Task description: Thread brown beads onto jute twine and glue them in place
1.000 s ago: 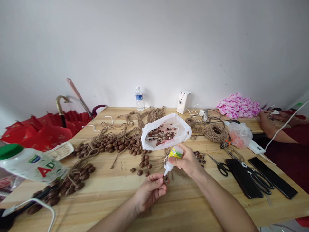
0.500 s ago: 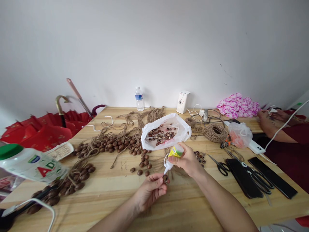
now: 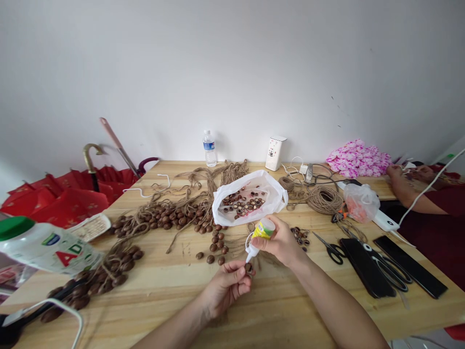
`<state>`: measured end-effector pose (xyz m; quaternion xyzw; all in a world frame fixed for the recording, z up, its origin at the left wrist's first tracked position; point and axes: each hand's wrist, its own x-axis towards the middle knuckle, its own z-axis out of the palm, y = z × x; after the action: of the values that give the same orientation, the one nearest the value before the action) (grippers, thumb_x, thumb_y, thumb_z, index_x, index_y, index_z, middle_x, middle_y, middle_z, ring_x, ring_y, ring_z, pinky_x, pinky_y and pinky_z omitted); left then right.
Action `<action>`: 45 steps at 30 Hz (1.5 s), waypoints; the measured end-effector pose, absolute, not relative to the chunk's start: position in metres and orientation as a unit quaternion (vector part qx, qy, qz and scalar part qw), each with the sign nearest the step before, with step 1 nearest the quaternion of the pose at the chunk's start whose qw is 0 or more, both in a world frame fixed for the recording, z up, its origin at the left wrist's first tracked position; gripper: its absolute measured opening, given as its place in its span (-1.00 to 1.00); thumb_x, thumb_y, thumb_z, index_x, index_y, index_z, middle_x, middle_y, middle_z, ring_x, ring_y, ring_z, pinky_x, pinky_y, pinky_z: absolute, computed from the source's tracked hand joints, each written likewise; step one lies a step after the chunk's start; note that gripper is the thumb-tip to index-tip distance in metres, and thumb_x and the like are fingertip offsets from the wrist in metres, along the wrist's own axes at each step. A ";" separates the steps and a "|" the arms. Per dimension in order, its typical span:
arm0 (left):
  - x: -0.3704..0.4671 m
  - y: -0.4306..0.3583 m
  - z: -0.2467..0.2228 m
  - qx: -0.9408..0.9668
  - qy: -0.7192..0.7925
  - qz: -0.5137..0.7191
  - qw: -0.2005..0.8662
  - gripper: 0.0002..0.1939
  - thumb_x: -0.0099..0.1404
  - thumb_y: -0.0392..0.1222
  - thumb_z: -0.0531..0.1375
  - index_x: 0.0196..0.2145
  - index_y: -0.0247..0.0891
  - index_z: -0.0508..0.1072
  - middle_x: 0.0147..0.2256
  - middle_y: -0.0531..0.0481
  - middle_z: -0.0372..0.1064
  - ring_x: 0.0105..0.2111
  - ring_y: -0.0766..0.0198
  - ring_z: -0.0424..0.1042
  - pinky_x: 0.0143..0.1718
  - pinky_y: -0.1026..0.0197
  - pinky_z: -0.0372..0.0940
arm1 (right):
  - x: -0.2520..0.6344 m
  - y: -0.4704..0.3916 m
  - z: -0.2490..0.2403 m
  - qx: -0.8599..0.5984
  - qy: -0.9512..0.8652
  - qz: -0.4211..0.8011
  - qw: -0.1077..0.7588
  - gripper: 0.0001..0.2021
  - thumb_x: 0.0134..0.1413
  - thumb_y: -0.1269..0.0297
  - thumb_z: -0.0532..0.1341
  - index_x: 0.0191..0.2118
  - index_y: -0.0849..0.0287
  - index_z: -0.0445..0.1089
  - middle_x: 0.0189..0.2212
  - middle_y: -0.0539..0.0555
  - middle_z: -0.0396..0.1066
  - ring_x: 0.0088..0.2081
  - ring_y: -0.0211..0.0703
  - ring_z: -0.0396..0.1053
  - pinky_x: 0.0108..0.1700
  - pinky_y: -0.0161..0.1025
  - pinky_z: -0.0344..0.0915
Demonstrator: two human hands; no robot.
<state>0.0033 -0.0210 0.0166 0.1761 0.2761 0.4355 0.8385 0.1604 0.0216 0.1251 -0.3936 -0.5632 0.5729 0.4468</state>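
My left hand (image 3: 229, 288) pinches a brown nut shell (image 3: 249, 268) between thumb and fingers, low over the table. My right hand (image 3: 281, 242) is closed round a small glue bottle (image 3: 264, 228) with a yellow and green label, tipped downward. Its white nozzle touches or nearly touches the shell's edge; I cannot tell which. Just beyond the hands, a white plastic bag (image 3: 222, 219) lies open with half shells inside. Loose brown nuts (image 3: 210, 259) sit left of the bottle. More shell pieces (image 3: 301, 236) lie partly behind my right wrist.
Twine-tied nuts (image 3: 163, 215) cover the table's left side. At right are small scissors (image 3: 332, 249), a black phone (image 3: 365, 266), larger scissors (image 3: 390, 271) and coiled twine (image 3: 324, 199). A water bottle (image 3: 209, 149) stands at the back. Another person's hand (image 3: 399, 184) works at far right.
The glue bottle and my right hand have shifted very slightly left and down at the shell. My left hand stays in place. The other person's hands moved a little.
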 end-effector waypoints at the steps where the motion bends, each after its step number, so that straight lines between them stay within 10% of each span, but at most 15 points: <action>1: 0.003 -0.021 0.017 0.176 0.276 0.437 0.838 -0.81 -0.06 -0.32 0.39 -0.42 -0.40 0.52 -0.51 -0.06 0.50 -0.59 0.40 0.45 -0.51 0.36 0.42 | 0.161 0.022 0.125 -0.394 -0.565 0.569 0.449 -0.58 -0.37 0.21 0.45 -0.44 0.17 0.19 -0.56 -0.13 0.22 -0.52 -0.32 0.21 -0.46 -0.35 0.17; 45: 0.003 -0.021 0.024 0.160 0.286 0.456 0.828 -0.74 -0.20 -0.35 0.44 -0.45 -0.39 0.56 -0.49 -0.09 0.53 -0.55 0.35 0.48 -0.45 0.35 0.42 | 0.161 0.019 0.125 -0.371 -0.569 0.587 0.441 -0.58 -0.32 0.23 0.44 -0.37 0.17 0.21 -0.51 -0.07 0.32 -0.45 -0.24 0.31 -0.40 -0.31 0.24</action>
<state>0.0029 -0.0210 0.0236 0.1596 0.2860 0.4557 0.8277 0.1606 0.0192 0.1250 -0.3708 -0.5689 0.5865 0.4414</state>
